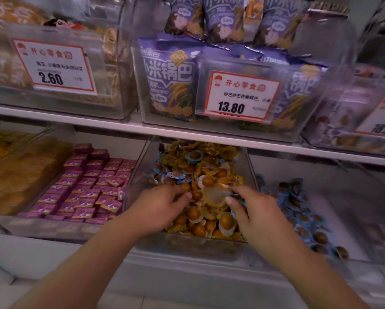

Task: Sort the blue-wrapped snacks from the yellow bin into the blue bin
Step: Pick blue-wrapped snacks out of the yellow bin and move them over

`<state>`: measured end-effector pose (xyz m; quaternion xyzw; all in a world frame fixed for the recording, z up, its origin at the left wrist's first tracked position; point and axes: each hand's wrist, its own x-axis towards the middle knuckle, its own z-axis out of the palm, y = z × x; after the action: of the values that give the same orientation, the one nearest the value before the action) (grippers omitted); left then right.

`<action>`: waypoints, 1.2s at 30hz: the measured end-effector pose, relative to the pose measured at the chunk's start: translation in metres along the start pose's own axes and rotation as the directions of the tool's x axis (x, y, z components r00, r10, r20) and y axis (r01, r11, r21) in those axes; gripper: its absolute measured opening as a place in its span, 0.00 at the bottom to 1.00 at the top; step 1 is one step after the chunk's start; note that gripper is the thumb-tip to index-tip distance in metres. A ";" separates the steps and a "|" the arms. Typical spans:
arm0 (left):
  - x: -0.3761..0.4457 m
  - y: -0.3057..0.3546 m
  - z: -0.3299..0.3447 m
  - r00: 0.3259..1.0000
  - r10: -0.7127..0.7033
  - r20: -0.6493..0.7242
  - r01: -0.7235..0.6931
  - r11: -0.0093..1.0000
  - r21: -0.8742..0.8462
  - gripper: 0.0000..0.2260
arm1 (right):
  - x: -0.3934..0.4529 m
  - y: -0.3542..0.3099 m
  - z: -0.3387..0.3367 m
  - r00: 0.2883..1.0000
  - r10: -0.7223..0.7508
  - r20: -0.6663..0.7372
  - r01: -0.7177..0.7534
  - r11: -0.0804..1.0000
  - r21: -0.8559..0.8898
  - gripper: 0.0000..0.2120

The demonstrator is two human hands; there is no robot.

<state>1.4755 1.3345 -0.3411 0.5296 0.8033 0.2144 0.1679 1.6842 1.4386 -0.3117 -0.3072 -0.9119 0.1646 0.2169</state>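
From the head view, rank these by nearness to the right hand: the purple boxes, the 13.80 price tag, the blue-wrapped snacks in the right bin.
From the right hand:
1. Blue-wrapped snacks, just to its right in the neighbouring bin.
2. 13.80 price tag, above on the upper shelf.
3. Purple boxes, far left, beyond the left hand.

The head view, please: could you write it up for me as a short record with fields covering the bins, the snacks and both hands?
yellow bin: clear, centre of lower shelf, heaped with yellow-wrapped snacks
stray blue-wrapped snacks: several at the heap's left rear
blue bin: right of the yellow bin, holds blue-wrapped snacks
left hand: in the yellow bin, fingers curled into the pile; grip unclear
right hand: in the yellow bin, fingers around a blue wrapper
left neighbour: purple packets
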 end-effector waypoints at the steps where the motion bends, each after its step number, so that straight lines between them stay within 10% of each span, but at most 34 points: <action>1: -0.001 -0.002 0.003 0.999 0.038 -0.029 -0.037 0.998 0.051 0.16 | -0.002 0.002 0.000 1.000 0.022 0.002 -0.022 1.000 0.016 0.15; 8: 0.002 0.005 -0.001 0.940 -0.026 -0.341 -0.098 0.935 -0.340 0.08 | 0.000 0.006 -0.002 0.943 0.251 0.221 -0.330 0.799 0.503 0.10; 13: -0.012 0.054 0.006 0.916 -0.064 -0.396 -0.307 0.524 -0.795 0.09 | 0.010 -0.013 -0.008 0.816 0.229 0.531 -0.550 0.022 0.835 0.12; 16: -0.016 0.070 0.023 0.913 -0.058 -0.403 -0.304 0.562 -0.769 0.10 | 0.011 -0.020 -0.013 0.804 0.004 0.595 -0.575 -0.250 0.779 0.20; 19: -0.016 0.075 0.033 0.880 0.033 -0.474 -0.339 0.743 -0.578 0.16 | 0.010 -0.023 -0.012 0.818 0.050 0.573 -0.544 -0.252 0.800 0.19; 26: -0.022 0.081 0.044 0.860 0.354 -0.366 -0.477 0.812 -0.336 0.28 | 0.009 -0.013 -0.012 0.854 0.422 0.304 -0.339 0.007 0.941 0.09; 36: 0.000 0.034 0.020 0.898 0.166 -0.407 -0.279 0.932 -0.234 0.14 | 0.015 0.118 -0.060 0.731 0.662 0.167 -0.509 0.365 0.779 0.08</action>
<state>1.5123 1.3497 -0.3404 0.5370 0.7144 0.4449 0.0576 1.7604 1.5473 -0.3071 -0.4972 -0.5488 0.5834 0.3336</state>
